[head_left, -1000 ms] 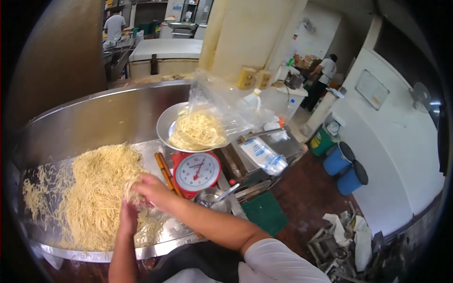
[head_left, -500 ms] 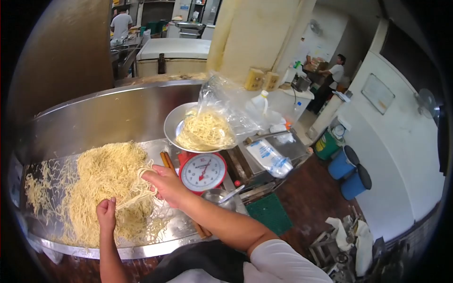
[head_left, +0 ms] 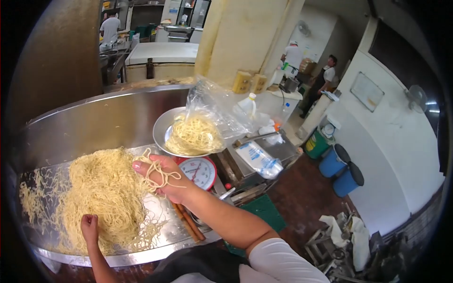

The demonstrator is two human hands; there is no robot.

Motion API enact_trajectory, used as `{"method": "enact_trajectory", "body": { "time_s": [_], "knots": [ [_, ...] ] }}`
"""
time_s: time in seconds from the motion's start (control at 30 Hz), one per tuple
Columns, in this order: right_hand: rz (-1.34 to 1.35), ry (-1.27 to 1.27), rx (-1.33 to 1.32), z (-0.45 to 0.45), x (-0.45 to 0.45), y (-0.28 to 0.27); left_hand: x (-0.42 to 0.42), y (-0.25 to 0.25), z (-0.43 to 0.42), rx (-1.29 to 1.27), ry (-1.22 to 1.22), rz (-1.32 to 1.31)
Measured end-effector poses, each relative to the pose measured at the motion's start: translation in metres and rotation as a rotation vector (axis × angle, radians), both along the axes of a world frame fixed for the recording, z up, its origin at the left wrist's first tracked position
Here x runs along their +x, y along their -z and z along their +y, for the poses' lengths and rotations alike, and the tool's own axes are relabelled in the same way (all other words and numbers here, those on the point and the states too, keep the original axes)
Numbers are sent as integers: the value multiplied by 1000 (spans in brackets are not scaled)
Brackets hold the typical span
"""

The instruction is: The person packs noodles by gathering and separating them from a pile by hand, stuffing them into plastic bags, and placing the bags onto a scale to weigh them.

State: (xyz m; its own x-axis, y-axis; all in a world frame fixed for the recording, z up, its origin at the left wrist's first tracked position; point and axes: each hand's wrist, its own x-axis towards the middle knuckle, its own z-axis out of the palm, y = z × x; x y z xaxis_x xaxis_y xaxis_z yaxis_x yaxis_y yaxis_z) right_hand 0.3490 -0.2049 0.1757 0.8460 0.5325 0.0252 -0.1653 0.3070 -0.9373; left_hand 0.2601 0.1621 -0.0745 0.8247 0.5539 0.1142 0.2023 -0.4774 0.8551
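A large heap of pale noodles (head_left: 106,193) lies in the metal tray (head_left: 108,111). My right hand (head_left: 163,175) is over the heap's right side with noodle strands (head_left: 155,170) in its grip, some draped over its back and wrist. Closed at the lower front of the heap is my left hand (head_left: 89,227); whatever it holds, if anything, cannot be made out. Just beyond my right hand, a red dial scale (head_left: 200,172) carries a round metal pan (head_left: 162,129). In that pan sits an open clear plastic bag (head_left: 207,101) with noodles inside.
Wooden sticks (head_left: 188,221) lie by the tray's front right. A packet of plastic bags (head_left: 258,158) and a white jug (head_left: 247,104) are right of the pan. One person (head_left: 110,29) is at the back left, others (head_left: 325,78) at the back right. Blue bins (head_left: 348,179) stand right.
My hands have moved apart, the left toward the lower left of the heap. Strands that stretched between them now hang on my right hand. Another person shows at the back right.
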Motion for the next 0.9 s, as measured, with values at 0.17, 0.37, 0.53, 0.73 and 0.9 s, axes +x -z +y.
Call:
{"method": "enact_trajectory", "body": {
  "time_s": [0.17,0.37,0.53,0.73,0.9],
  "knots": [
    [-347,-51,-277,14,0,16,6,-30,-9,184,45,34],
    [-633,-162,-462,25,-18,27,8,-109,-80,-634,490,-130],
    [-758,-255,-491,40,-25,40,0,-122,-141,-707,996,97],
    [-819,-12,-358,6,-8,41,12,-150,-153,-634,864,95],
    [-610,-77,-360,5,-18,52,26,-192,-172,-227,817,-215]
  ]
}}
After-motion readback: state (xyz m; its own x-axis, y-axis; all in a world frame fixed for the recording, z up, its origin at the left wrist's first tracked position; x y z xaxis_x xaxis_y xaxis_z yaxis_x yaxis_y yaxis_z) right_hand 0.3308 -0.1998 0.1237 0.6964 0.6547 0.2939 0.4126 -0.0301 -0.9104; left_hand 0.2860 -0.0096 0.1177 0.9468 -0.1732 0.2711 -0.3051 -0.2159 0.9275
